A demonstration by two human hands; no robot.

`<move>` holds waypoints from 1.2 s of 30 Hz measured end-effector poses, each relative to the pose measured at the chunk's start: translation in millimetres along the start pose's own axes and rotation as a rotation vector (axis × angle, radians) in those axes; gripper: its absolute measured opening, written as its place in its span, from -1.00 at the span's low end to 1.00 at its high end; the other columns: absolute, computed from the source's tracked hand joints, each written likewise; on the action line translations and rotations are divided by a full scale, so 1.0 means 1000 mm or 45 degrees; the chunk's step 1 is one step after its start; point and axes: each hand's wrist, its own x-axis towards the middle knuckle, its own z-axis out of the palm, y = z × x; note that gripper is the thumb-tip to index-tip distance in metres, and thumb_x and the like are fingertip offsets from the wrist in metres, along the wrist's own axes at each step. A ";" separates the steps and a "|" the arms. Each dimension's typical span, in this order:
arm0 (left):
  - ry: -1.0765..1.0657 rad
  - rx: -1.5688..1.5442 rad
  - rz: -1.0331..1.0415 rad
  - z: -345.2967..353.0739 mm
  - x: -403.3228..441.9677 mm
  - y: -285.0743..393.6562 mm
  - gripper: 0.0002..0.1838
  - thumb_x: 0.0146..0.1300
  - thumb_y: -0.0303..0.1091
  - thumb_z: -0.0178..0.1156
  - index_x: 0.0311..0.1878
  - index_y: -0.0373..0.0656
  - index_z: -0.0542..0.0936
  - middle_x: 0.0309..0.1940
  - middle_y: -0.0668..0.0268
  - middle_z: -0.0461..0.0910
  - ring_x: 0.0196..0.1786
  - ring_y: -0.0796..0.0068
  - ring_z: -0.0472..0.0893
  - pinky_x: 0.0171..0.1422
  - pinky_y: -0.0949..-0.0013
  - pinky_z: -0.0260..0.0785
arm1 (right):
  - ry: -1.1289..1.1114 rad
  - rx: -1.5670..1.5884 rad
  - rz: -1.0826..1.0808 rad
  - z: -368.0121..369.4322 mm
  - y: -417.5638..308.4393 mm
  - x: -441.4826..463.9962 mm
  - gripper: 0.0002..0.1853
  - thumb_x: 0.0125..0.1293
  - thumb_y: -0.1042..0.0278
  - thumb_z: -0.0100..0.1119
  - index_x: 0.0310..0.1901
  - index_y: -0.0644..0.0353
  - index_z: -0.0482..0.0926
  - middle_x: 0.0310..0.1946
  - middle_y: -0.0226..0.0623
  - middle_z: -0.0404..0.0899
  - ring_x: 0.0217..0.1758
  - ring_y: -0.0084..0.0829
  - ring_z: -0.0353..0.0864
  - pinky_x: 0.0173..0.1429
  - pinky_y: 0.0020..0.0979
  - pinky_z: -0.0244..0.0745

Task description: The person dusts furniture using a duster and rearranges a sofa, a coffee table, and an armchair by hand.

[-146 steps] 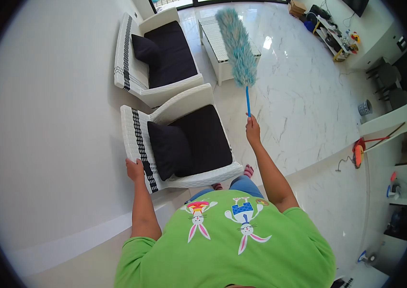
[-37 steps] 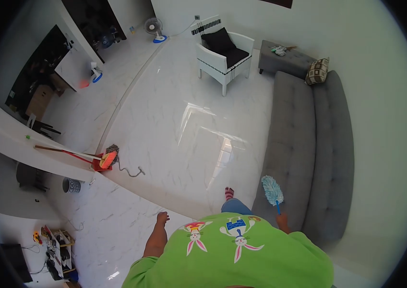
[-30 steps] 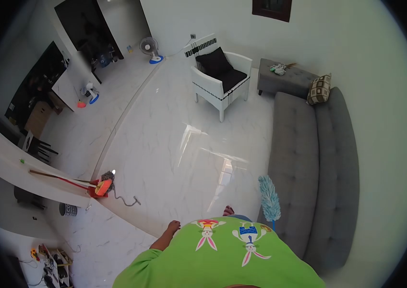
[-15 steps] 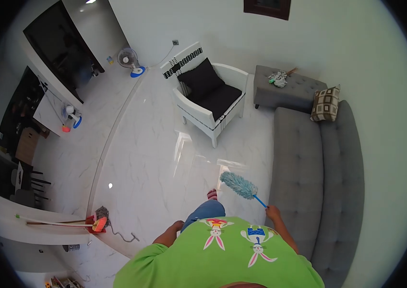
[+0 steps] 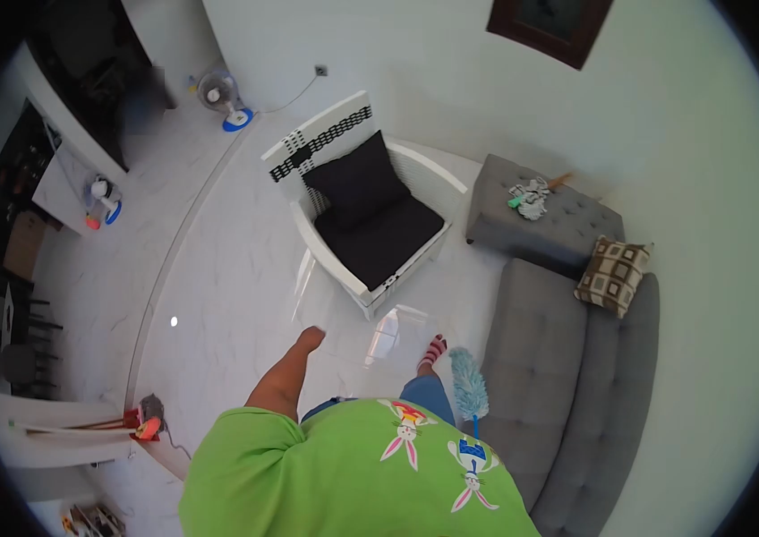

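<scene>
My left hand (image 5: pixel 311 338) is stretched forward over the tiled floor, in front of the white armchair (image 5: pixel 357 291). It touches nothing that I can see, and its fingers are too indistinct to read. The light blue fluffy duster (image 5: pixel 469 385) points forward beside the grey sofa (image 5: pixel 532 385). Its blue handle (image 5: pixel 476 428) runs back behind my green shirt, which hides my right hand. A foot in a striped sock (image 5: pixel 433 350) shows just left of the duster head.
Black cushions (image 5: pixel 362 183) fill the armchair. A grey tufted ottoman (image 5: pixel 505 215) bears a mop-like grey-white bundle (image 5: pixel 533 199). A checked pillow (image 5: pixel 614 276) lies on the sofa. A fan (image 5: pixel 221 94) stands by the far wall. Brooms and a red dustpan (image 5: pixel 145 425) are at left.
I have moved forward, closer to the armchair and ottoman. My left hand has swung out ahead. The duster has turned more upright in view, and my right hand has gone behind my shirt.
</scene>
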 end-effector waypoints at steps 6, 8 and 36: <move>0.140 -1.098 -0.580 -0.074 0.121 0.095 -0.64 0.01 -0.11 0.00 -0.23 -0.19 0.44 -0.35 0.13 0.49 -0.24 0.26 0.47 -0.15 0.31 0.28 | 0.137 0.518 -0.368 -0.110 -0.221 0.147 -0.71 0.06 0.21 0.02 -0.62 0.29 0.39 -0.80 -0.34 0.29 -0.70 -0.57 0.21 -0.62 -0.41 0.12; -0.047 -1.027 -0.642 -0.069 0.134 0.106 -0.52 -0.03 -0.04 0.02 -0.12 -0.20 0.38 -0.24 0.07 0.44 -0.14 0.19 0.43 -0.05 0.32 0.24 | -0.004 0.585 -0.228 -0.151 -0.299 0.193 -0.71 0.11 0.25 -0.03 -0.62 0.28 0.35 -0.79 -0.44 0.23 -0.69 -0.65 0.15 -0.61 -0.52 0.07; 0.412 -1.202 -2.554 -0.114 0.246 0.167 -0.35 -0.24 -0.13 0.15 -0.10 -0.28 0.15 -0.19 -0.17 0.31 -0.17 -0.06 0.40 -0.06 0.15 0.26 | -1.059 -0.192 -1.507 -0.152 -0.855 0.484 -0.71 0.15 0.17 -0.13 -0.48 0.24 0.42 -0.73 -0.14 0.38 -0.66 -0.22 0.41 -0.57 -0.31 0.22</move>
